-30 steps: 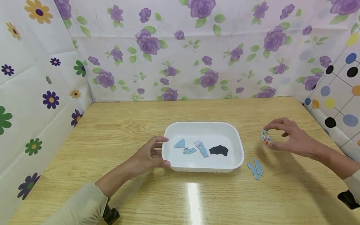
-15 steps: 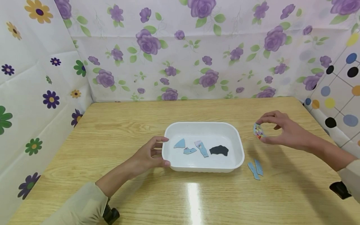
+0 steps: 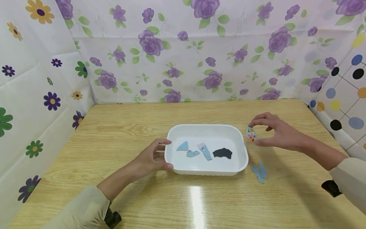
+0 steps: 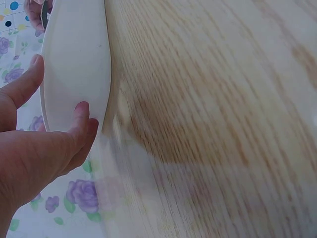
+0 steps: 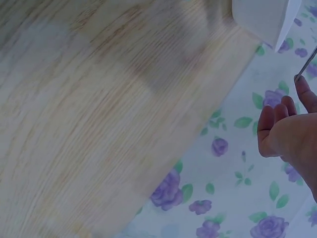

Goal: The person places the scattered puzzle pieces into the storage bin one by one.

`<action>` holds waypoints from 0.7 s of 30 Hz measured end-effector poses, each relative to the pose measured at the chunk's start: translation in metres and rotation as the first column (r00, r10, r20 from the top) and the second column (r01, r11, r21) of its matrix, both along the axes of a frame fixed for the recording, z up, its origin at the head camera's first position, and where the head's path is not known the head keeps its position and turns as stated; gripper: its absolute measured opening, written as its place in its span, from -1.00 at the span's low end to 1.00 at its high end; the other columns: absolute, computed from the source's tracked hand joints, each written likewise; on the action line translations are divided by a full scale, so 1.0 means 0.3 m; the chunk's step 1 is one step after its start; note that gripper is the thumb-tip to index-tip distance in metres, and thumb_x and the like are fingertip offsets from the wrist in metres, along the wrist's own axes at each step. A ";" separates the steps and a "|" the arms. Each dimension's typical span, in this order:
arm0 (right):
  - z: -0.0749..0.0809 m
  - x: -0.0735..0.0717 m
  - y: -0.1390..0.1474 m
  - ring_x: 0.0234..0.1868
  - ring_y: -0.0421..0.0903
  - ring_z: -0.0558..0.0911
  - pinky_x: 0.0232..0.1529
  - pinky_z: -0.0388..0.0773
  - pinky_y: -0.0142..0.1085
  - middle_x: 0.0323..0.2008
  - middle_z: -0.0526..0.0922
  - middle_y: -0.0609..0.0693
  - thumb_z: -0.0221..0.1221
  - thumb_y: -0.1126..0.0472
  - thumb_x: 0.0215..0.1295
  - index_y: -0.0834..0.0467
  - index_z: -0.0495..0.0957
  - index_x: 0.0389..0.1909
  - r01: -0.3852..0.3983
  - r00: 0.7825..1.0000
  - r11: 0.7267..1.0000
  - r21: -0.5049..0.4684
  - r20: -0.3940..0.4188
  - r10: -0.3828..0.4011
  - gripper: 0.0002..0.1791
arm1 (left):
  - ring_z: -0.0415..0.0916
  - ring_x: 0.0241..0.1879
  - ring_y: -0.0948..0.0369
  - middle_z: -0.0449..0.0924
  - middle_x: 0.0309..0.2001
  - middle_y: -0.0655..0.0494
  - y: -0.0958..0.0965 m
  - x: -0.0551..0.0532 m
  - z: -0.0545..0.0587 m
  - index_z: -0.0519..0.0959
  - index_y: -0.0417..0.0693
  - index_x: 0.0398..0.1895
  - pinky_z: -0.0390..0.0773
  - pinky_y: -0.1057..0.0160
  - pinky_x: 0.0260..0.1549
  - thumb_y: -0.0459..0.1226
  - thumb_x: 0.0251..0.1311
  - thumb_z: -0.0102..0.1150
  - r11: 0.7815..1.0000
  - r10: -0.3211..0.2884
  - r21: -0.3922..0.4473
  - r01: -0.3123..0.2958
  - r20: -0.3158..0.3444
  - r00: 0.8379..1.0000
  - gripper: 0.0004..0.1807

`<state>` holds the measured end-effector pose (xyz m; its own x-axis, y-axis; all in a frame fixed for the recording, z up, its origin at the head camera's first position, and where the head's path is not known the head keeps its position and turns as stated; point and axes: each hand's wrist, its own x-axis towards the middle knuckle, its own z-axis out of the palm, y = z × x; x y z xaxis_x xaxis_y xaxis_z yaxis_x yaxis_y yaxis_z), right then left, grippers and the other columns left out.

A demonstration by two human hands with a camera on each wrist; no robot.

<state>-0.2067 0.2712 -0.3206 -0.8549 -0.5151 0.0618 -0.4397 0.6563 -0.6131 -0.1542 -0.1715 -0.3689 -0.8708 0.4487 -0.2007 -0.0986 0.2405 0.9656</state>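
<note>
1. My right grip (image 3: 278, 133), partly spread, pinches a flat, blue-edged multicoloured piece (image 3: 251, 134) just right of a rectangular white plastic tray (image 3: 204, 172).
2. My left grip (image 3: 147, 161) holds its left end.
3. Probably a transfer; next calls for clearing the rim.

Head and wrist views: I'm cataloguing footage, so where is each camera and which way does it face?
Head: on the person's head, facing forward and down at the white tray and table; left hand, right hand and sleeves show.
Left wrist: on that wrist, facing the tray's outer wall; the left hand shows, plus part of the right.
Right wrist: on that wrist, facing across the table towards the flowered cloth; only the right hand shows.
Shared: head and right wrist views both show the held piece, edge-on in the latter.
</note>
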 end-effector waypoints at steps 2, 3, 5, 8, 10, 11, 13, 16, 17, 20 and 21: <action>0.001 -0.005 -0.016 0.21 0.12 0.19 -0.01 0.31 0.03 0.23 0.25 0.09 0.34 0.10 0.17 0.06 0.46 0.17 -0.011 1.000 1.000 0.000 0.007 0.011 -0.47 | 0.28 0.29 -0.10 0.18 0.34 -0.19 0.000 0.000 0.000 0.12 -0.01 0.40 0.54 0.11 0.05 -0.29 -0.01 0.46 1.000 0.000 0.000 0.000 0.000 1.000 -0.07; 0.003 -0.007 -0.024 0.21 0.13 0.19 -0.01 0.31 0.03 0.23 0.26 0.09 0.34 0.10 0.17 0.06 0.47 0.17 -0.017 1.000 1.000 0.000 0.007 0.017 -0.47 | 0.28 0.29 -0.11 0.18 0.34 -0.19 0.000 0.000 0.000 0.12 -0.01 0.40 0.54 0.11 0.05 -0.29 -0.01 0.46 1.000 0.000 0.000 0.000 0.001 1.000 -0.07; 0.006 -0.010 -0.040 0.20 0.12 0.19 -0.01 0.31 0.04 0.24 0.26 0.08 0.34 0.09 0.17 0.05 0.47 0.16 -0.027 1.000 1.000 -0.004 0.012 0.027 -0.47 | 0.28 0.30 -0.11 0.17 0.34 -0.20 0.000 -0.001 0.000 0.12 -0.01 0.40 0.54 0.11 0.05 -0.29 -0.01 0.46 1.000 -0.002 0.002 0.002 0.003 1.000 -0.07; 0.010 -0.015 -0.061 0.20 0.10 0.19 -0.01 0.31 0.03 0.24 0.27 0.06 0.35 0.07 0.16 0.03 0.48 0.16 -0.042 0.999 0.999 -0.002 0.013 0.042 -0.47 | 0.27 0.30 -0.11 0.17 0.34 -0.20 0.000 -0.001 0.000 0.12 -0.02 0.40 0.54 0.12 0.05 -0.29 -0.01 0.46 1.000 -0.002 0.001 0.002 0.004 1.000 -0.07; 0.013 -0.019 -0.076 0.20 0.08 0.19 -0.01 0.31 0.01 0.23 0.27 0.04 0.36 0.07 0.15 0.02 0.48 0.15 -0.052 0.998 0.999 -0.007 0.020 0.052 -0.48 | 0.28 0.30 -0.11 0.17 0.34 -0.20 0.001 -0.001 0.000 0.11 -0.02 0.40 0.54 0.11 0.04 -0.30 -0.01 0.46 1.000 -0.001 0.001 0.001 0.004 1.000 -0.07; 0.013 -0.021 -0.084 0.20 0.08 0.18 -0.01 0.31 0.01 0.23 0.28 0.03 0.36 0.07 0.15 0.01 0.48 0.15 -0.058 0.998 0.998 -0.008 0.023 0.058 -0.48 | 0.28 0.30 -0.11 0.18 0.34 -0.20 0.002 -0.001 0.000 0.11 -0.02 0.40 0.54 0.12 0.04 -0.30 -0.01 0.46 1.000 0.000 -0.001 0.000 0.003 1.000 -0.07; 0.012 -0.025 -0.102 0.20 0.06 0.17 0.00 0.30 0.01 0.22 0.28 0.01 0.36 0.06 0.15 0.01 0.48 0.14 -0.070 0.997 0.998 -0.012 0.036 0.070 -0.47 | 0.28 0.30 -0.11 0.18 0.34 -0.19 0.002 -0.001 0.001 0.11 -0.02 0.40 0.54 0.12 0.05 -0.29 -0.01 0.46 1.000 0.001 -0.006 -0.001 0.001 1.000 -0.07; 0.010 -0.027 -0.131 0.20 0.05 0.17 0.01 0.30 0.01 0.21 0.29 -0.01 0.36 0.06 0.14 0.01 0.49 0.13 -0.093 0.994 0.995 -0.021 0.047 0.094 -0.48 | 0.28 0.30 -0.11 0.19 0.33 -0.18 0.002 0.001 0.003 0.11 -0.02 0.40 0.53 0.11 0.06 -0.29 -0.01 0.46 1.000 0.002 -0.012 -0.002 -0.001 1.000 -0.07; 0.008 -0.027 -0.140 0.20 0.04 0.17 0.01 0.30 0.02 0.20 0.30 -0.01 0.37 0.06 0.13 0.01 0.50 0.13 -0.100 0.994 0.995 -0.025 0.052 0.101 -0.48 | 0.28 0.30 -0.10 0.19 0.33 -0.18 0.002 0.001 0.003 0.11 -0.02 0.40 0.53 0.11 0.06 -0.29 -0.01 0.46 1.000 0.002 -0.013 -0.002 -0.002 1.000 -0.07; 0.004 -0.027 -0.166 0.20 0.04 0.17 0.00 0.31 0.02 0.19 0.30 -0.01 0.37 0.07 0.12 0.00 0.52 0.10 -0.118 0.991 0.993 -0.029 0.061 0.119 -0.50 | 0.28 0.30 -0.10 0.19 0.33 -0.18 0.002 0.000 0.003 0.11 -0.02 0.40 0.53 0.11 0.06 -0.28 0.00 0.46 1.000 0.000 -0.015 0.000 -0.004 1.000 -0.08; 0.002 -0.027 -0.174 0.20 0.04 0.16 0.01 0.30 0.02 0.19 0.30 -0.01 0.37 0.07 0.11 0.00 0.52 0.10 -0.122 0.990 0.992 -0.031 0.066 0.123 -0.50 | 0.28 0.30 -0.10 0.19 0.33 -0.18 0.002 0.000 0.003 0.11 -0.02 0.40 0.53 0.11 0.06 -0.28 0.00 0.46 1.000 -0.001 -0.015 0.001 -0.004 1.000 -0.08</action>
